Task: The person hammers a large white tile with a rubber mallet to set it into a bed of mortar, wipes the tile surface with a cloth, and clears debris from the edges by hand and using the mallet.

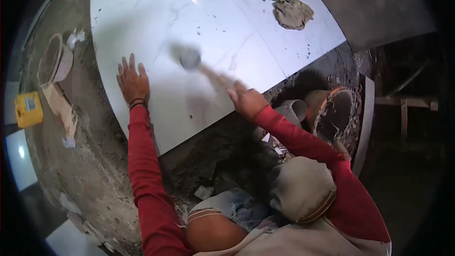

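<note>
While our left hand lies open and flat on the big white tile, our right hand grips a mallet, its blurred head over the tile's middle. We judge the tile is being tapped level on its bed. Next taps call for light, even blows. Mortar lump sits at one o'clock.
</note>
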A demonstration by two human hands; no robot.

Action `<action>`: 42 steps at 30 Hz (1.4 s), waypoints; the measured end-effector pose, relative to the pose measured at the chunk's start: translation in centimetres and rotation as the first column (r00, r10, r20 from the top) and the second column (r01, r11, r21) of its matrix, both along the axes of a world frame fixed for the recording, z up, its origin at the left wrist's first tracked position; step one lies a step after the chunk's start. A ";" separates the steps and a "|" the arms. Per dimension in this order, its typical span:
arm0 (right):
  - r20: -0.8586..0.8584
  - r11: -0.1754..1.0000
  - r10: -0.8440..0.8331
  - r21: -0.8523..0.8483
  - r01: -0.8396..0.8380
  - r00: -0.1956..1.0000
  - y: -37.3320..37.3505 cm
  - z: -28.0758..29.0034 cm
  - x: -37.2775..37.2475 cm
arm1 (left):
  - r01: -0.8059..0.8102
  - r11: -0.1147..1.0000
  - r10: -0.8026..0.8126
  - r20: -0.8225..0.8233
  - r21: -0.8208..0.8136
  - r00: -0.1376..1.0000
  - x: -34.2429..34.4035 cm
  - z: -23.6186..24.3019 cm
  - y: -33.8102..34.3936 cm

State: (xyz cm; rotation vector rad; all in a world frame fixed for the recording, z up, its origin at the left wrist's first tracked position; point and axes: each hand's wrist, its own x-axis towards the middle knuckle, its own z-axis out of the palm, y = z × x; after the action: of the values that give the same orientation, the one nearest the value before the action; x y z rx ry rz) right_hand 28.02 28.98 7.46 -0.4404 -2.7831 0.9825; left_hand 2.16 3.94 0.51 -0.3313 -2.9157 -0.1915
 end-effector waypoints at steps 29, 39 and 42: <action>0.027 0.997 0.074 -0.001 -0.074 0.997 -1.5 3.0 -0.8 | -0.061 0.995 0.062 0.005 -0.078 0.998 -0.3 0.6 -1.4; 0.103 0.957 0.156 0.230 -0.176 0.982 1.2 0.0 1.6 | -0.051 0.998 0.049 -0.032 -0.046 0.998 -0.7 0.8 -1.0; -0.275 0.984 -0.009 -0.174 -0.041 0.961 -0.8 10.0 -2.1 | -0.051 0.994 0.039 -0.118 -0.101 0.992 -0.6 0.3 -2.4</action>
State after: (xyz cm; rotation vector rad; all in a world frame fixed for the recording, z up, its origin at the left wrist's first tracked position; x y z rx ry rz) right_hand 25.88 28.14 17.49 -0.2781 -2.4665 1.2013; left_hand 1.57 1.54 0.85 -0.2819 -2.8208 -0.0130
